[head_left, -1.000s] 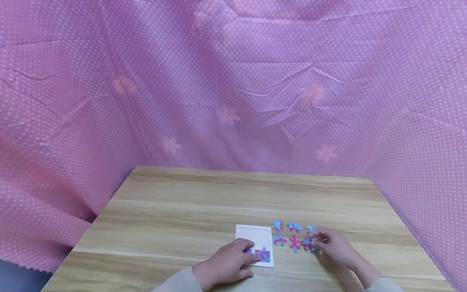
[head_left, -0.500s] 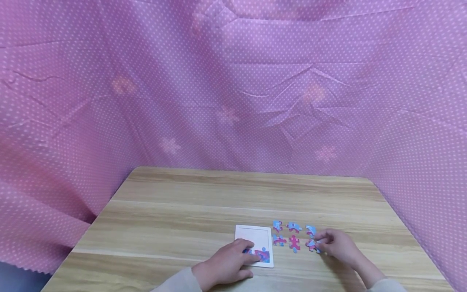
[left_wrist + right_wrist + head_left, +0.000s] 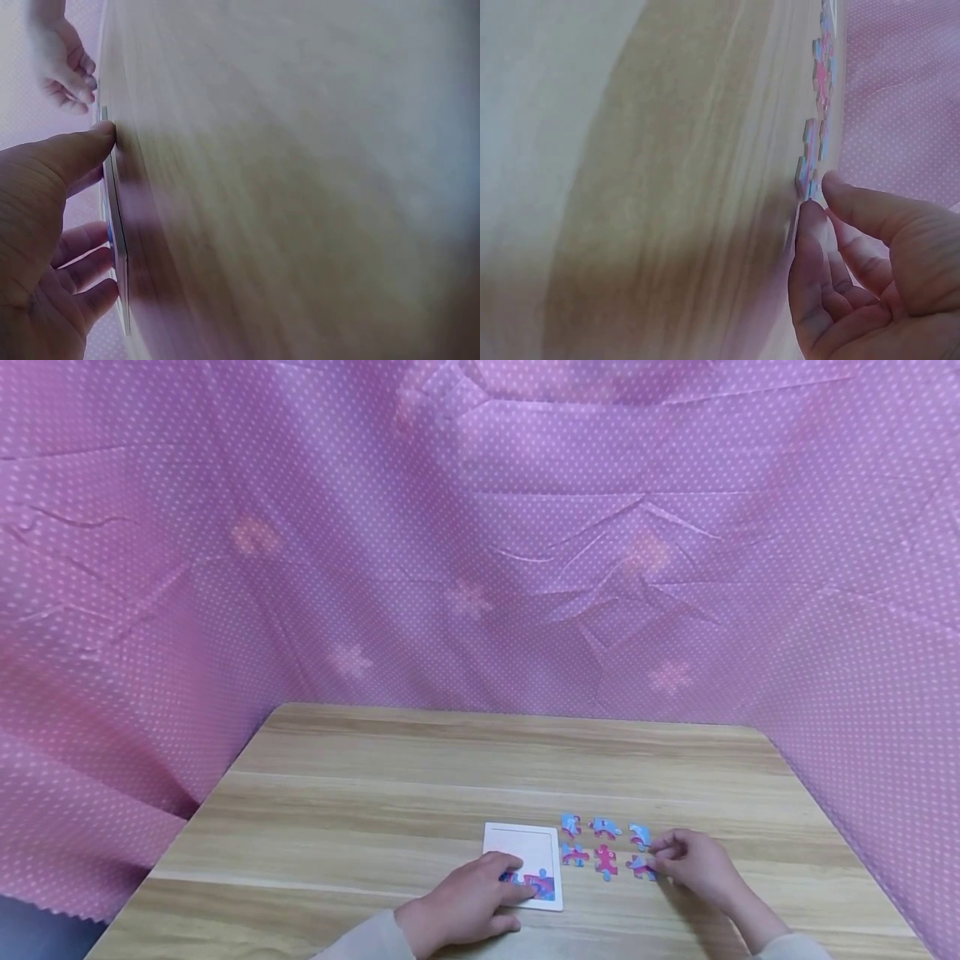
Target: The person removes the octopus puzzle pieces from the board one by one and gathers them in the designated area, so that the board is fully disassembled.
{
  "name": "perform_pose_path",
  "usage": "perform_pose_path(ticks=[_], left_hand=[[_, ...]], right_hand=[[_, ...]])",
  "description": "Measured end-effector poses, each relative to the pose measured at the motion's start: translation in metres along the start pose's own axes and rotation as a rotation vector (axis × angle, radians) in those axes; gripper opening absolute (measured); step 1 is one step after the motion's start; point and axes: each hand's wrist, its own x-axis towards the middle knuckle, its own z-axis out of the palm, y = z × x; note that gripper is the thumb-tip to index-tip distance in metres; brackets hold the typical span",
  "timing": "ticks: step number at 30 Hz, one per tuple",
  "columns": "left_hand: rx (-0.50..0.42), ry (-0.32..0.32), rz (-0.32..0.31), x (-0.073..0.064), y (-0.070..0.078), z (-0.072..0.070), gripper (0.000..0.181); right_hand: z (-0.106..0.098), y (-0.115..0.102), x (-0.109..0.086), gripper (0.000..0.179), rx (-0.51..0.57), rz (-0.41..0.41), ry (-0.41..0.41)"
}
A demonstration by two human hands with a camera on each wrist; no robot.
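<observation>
In the head view my left hand (image 3: 468, 897) rests on a small white puzzle board (image 3: 521, 839), fingers over its lower left part. Joined pink and blue puzzle pieces (image 3: 546, 887) lie in the board's lower part, partly hidden by those fingers. The left wrist view has the thumb (image 3: 101, 135) at the edge of the board (image 3: 120, 247). My right hand (image 3: 697, 864), loosely curled, touches the right edge of a pink and blue puzzle piece (image 3: 640, 866) lying flat. In the right wrist view its thumb and index finger stand slightly apart beside that piece (image 3: 808, 161).
Right of the board, loose puzzle pieces lie in two rows, among them a pink one with eyes (image 3: 605, 860) and a blue corner piece (image 3: 639, 835). The wooden table (image 3: 360, 793) is enclosed behind and at the sides by pink dotted cloth (image 3: 480, 568).
My right hand has shifted right, and the lower right puzzle piece has moved slightly right and turned, away from the pink piece. The left hand and board have stayed put.
</observation>
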Motion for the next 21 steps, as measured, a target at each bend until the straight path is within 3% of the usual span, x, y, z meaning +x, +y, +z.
perform_pose_path(ticks=[6, 13, 21], left_hand=[[-0.01, 0.003, 0.006, -0.002, -0.003, 0.001, 0.041], [-0.05, 0.004, -0.05, -0.011, -0.01, 0.0, 0.043], [-0.055, 0.013, -0.122, -0.022, -0.019, -0.005, 0.047]], right_hand=[[0.008, -0.012, -0.002, 0.024, 0.065, -0.04, 0.0], [0.031, -0.027, -0.002, 0.024, 0.088, -0.093, -0.007], [0.06, -0.046, -0.001, 0.025, 0.191, -0.187, -0.115]])
